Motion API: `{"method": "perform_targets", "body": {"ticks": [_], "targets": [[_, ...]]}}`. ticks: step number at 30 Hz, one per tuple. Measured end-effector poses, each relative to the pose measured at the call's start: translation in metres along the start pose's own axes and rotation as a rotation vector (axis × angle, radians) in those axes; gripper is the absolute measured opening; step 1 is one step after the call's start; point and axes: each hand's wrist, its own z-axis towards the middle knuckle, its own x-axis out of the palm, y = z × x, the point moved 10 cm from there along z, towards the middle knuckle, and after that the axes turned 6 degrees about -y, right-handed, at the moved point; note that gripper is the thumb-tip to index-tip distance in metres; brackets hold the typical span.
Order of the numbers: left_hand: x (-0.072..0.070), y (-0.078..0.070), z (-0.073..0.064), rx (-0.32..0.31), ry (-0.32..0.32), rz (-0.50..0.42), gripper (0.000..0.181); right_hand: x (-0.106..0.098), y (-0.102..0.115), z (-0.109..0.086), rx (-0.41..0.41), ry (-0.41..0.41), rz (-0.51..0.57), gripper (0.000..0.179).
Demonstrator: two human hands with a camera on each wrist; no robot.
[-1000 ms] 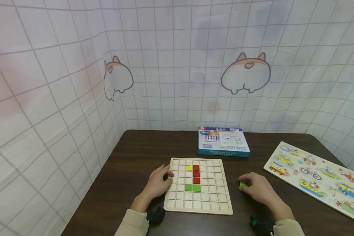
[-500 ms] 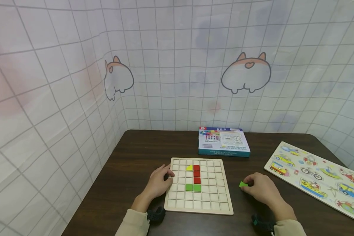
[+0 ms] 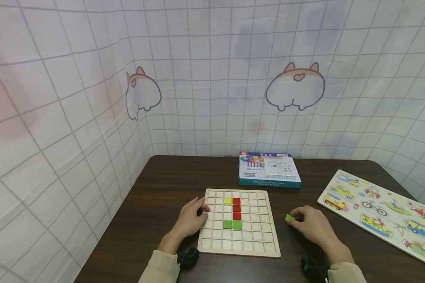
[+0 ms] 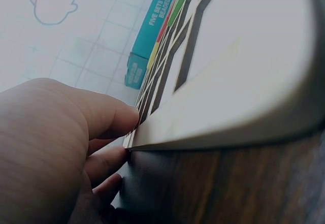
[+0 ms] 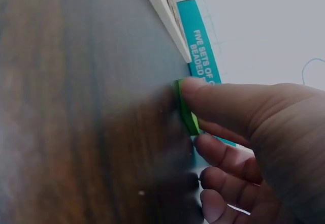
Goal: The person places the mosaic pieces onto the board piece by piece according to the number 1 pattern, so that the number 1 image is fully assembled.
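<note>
A square wooden grid board (image 3: 240, 247) lies on the table, with a yellow triangular tile (image 3: 228, 201), a column of red square tiles (image 3: 236, 208) and two green square tiles (image 3: 232, 225) in its cells. At the board's left rim my left hand (image 3: 191, 218) holds the edge; the left wrist view shows its thumb and a finger touching the pale frame. Right of the board, my right hand (image 3: 311, 224) pinches a loose green tile (image 5: 187, 107) between thumb and index finger, low over the dark tabletop. The other fingers of that hand are loosely curled.
Behind the board a flat teal-and-white box (image 3: 269, 171) lies on the dark wooden table (image 3: 184, 177). A picture puzzle board (image 3: 389, 204) with vehicles sits at an angle on the right. A white gridded cloth (image 3: 212, 78) hangs around the table.
My right hand has shifted slightly left and away from me with the green tile, more of which now shows past the fingertips. The left hand stays at the board's edge.
</note>
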Motion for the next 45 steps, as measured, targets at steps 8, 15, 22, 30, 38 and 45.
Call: {"method": "perform_targets", "body": {"ticks": [8, 15, 22, 30, 38, 45], "targets": [[0.002, 0.0, 0.0, -0.006, 0.001, 0.003, 0.009, -0.001, -0.008, -0.001, 0.029, 0.035, 0.013, 0.027], [0.0, 0.001, 0.001, -0.009, -0.006, 0.001, 0.009, 0.0, -0.002, 0.001, 0.018, 0.027, -0.003, 0.021], [0.001, 0.001, 0.002, -0.002, -0.008, 0.004, 0.009, 0.002, -0.002, 0.001, 0.033, 0.019, -0.021, 0.021], [0.0, 0.001, 0.001, -0.009, -0.002, 0.006, 0.01, 0.001, 0.002, 0.002, 0.029, -0.012, -0.023, 0.021], [0.0, -0.001, 0.002, -0.001, -0.005, 0.002, 0.009, 0.004, 0.007, 0.005, 0.023, -0.042, 0.055, 0.017], [0.0, -0.001, 0.001, 0.002, -0.003, 0.0, 0.009, 0.012, 0.022, 0.003, -0.021, -0.031, 0.087, 0.014]]}}
